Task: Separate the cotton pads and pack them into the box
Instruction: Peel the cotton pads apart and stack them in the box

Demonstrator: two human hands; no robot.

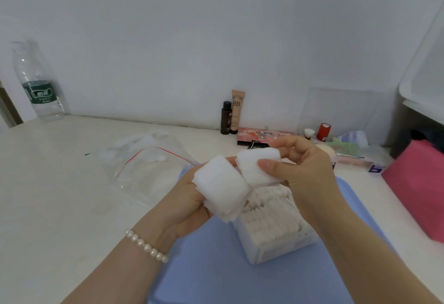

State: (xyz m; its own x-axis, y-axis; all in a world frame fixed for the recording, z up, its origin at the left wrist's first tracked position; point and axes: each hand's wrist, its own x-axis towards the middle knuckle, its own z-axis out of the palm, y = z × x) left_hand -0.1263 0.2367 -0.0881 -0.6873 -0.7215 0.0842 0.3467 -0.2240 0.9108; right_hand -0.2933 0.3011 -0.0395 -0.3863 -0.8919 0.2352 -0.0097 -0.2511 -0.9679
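My left hand grips a thick stack of white square cotton pads from below. My right hand pinches a smaller bunch of cotton pads, thumb on top, fingers behind. The two bunches touch at one edge, held above the clear plastic box. That box stands on a blue mat and holds several pads packed upright in rows.
A clear zip bag with a red seal line lies left of the mat, a few pads inside. A water bottle stands far left. Cosmetics tubes, a palette and a pink box line the back and right.
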